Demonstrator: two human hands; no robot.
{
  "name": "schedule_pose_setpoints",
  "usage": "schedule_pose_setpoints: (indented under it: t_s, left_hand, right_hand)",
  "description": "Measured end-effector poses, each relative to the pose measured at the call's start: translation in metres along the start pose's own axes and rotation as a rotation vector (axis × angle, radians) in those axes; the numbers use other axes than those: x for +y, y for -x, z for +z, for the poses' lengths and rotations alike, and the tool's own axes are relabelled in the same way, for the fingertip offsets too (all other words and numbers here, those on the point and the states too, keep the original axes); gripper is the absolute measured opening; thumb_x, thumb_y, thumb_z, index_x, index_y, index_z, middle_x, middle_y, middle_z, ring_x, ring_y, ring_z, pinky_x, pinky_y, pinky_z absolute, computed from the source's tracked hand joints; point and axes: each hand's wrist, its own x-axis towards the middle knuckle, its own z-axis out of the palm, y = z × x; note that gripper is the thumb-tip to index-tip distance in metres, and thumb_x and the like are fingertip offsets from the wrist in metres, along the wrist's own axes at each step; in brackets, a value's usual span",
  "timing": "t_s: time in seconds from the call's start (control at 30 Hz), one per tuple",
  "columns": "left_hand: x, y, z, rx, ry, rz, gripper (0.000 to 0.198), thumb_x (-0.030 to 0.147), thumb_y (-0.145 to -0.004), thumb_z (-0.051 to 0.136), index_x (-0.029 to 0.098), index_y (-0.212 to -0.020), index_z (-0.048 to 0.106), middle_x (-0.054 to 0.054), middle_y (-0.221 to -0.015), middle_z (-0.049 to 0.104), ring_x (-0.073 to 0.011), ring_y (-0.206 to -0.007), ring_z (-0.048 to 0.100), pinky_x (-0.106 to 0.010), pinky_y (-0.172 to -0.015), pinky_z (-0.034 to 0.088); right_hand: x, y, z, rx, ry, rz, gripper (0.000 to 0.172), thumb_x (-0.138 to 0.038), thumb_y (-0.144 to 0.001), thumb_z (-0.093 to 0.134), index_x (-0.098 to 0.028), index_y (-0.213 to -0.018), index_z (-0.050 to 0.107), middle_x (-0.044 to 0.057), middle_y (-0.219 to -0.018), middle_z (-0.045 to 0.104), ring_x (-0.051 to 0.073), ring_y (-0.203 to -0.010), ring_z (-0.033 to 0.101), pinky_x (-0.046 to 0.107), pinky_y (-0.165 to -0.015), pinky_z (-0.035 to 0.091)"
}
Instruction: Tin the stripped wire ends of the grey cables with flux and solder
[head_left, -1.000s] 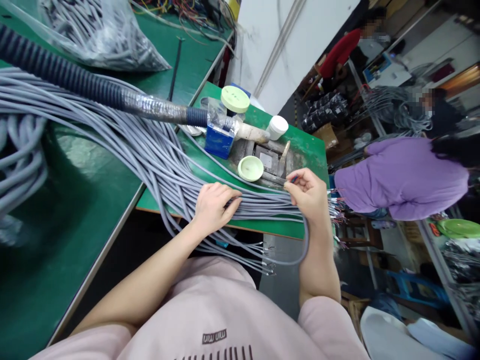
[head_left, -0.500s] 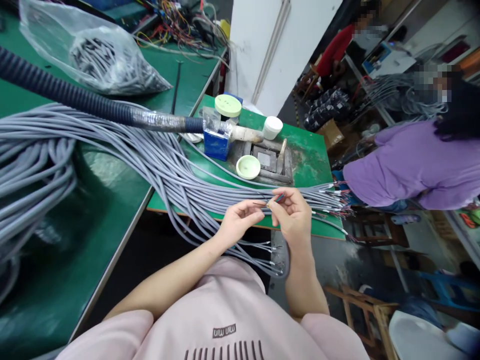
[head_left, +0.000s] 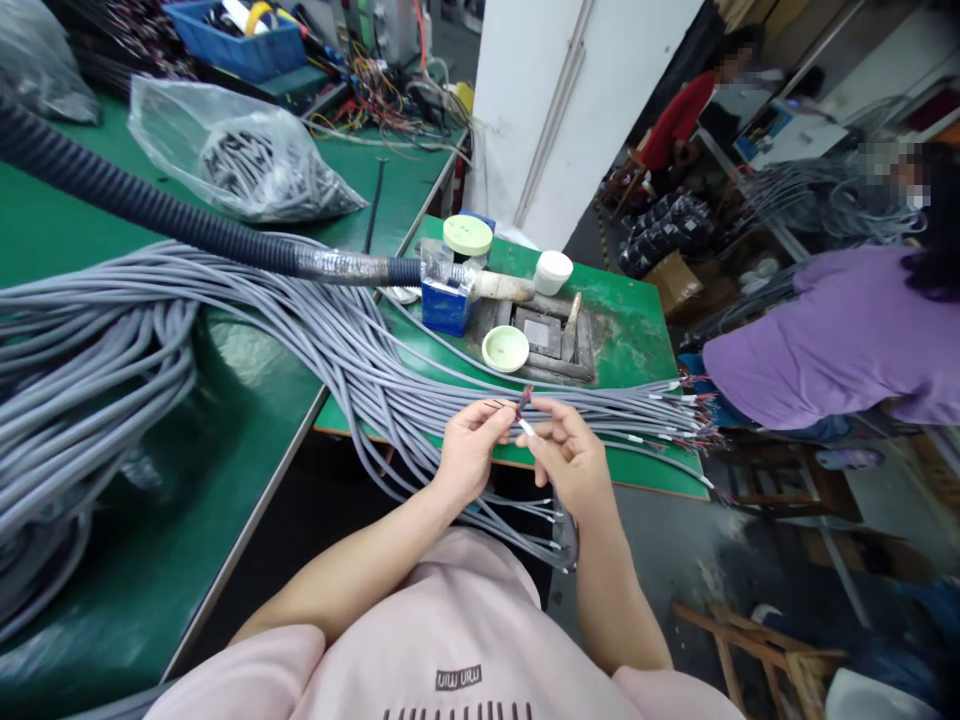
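Green worktop point(head_left: 259, 425), left: clear plastic bag point(head_left: 289, 170) of short grey pieces, lying in front of a blue bin point(head_left: 244, 55). Black corrugated hose point(head_left: 214, 235) – silver-wrapped near its end – passes over the worktop to a blue block point(head_left: 445, 312). White panel point(head_left: 517, 90) stands beyond; cardboard box point(head_left: 675, 283) and person in purple point(head_left: 832, 340) at right

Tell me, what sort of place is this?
Probably a cable workshop: a bundle of grey cables with coloured wire ends lies across green benches, and a clear bag holds many short grey pieces.
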Motion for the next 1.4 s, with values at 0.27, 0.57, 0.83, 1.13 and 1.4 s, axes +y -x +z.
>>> schedule_pose_setpoints:
  t_s: [0.27, 0.57, 0.83, 1.13, 1.4]
  left_hand:
    - [0.001, -0.003, -0.018, -0.305, -0.629, 0.671, 0.006, 0.021, -0.077, 0.07, 0.022, -0.078, 0.076, -0.001, -0.061, 0.066, -0.0105, -0.056, 0.053, -0.026, -0.059, 0.044]
    - [-0.02, 0.01, -0.011, -0.209, -0.057, -0.071, 0.046, 0.037, -0.072, 0.076, 0.02, -0.113, 0.065, -0.004, -0.091, 0.068, -0.0091, -0.066, 0.057, -0.021, -0.061, 0.048]
    - [-0.016, 0.016, -0.008, -0.338, 0.126, -0.356, 0.036, 0.044, -0.071, 0.076, 0.013, -0.089, 0.073, -0.003, -0.066, 0.065, -0.0128, -0.06, 0.058, -0.028, -0.066, 0.048]
    - [-0.019, 0.021, -0.015, -0.595, -0.019, -0.418, 0.042, 0.055, -0.074, 0.07, 0.013, -0.075, 0.072, -0.004, -0.06, 0.063, -0.0115, -0.059, 0.052, -0.024, -0.065, 0.039]
    - [-0.01, 0.014, -0.022, -0.811, -0.156, -0.458, 0.044, 0.056, -0.076, 0.066, 0.013, -0.082, 0.072, -0.004, -0.058, 0.063, -0.0075, -0.046, 0.041, -0.022, -0.046, 0.028]
  right_hand:
    - [0.02, 0.011, -0.006, -0.025, -0.066, 0.092, 0.048, -0.035, -0.079, 0.065, -0.023, -0.124, 0.055, -0.006, -0.058, 0.063, 0.005, -0.033, 0.041, 0.018, -0.033, 0.03]
    - [0.022, 0.019, 0.0, 0.144, -0.067, 0.08, 0.052, -0.034, -0.079, 0.065, -0.025, -0.128, 0.049, -0.006, -0.059, 0.064, 0.006, -0.034, 0.041, 0.018, -0.035, 0.033]
    - [0.022, 0.017, -0.012, 0.2, 0.234, -0.036, 0.028, -0.032, -0.079, 0.066, -0.025, -0.105, 0.068, -0.004, -0.059, 0.061, 0.012, -0.053, 0.055, 0.025, -0.053, 0.048]
    - [-0.01, -0.009, -0.013, 0.127, 0.476, -0.22, 0.015, -0.032, -0.081, 0.063, -0.022, -0.073, 0.071, 0.0, -0.066, 0.065, 0.014, -0.061, 0.056, 0.027, -0.063, 0.046]
    - [0.004, -0.032, 0.002, -0.004, 0.11, 0.018, 0.034, -0.038, -0.072, 0.067, -0.018, -0.046, 0.057, -0.004, -0.043, 0.047, 0.008, -0.044, 0.038, 0.024, -0.046, 0.032]
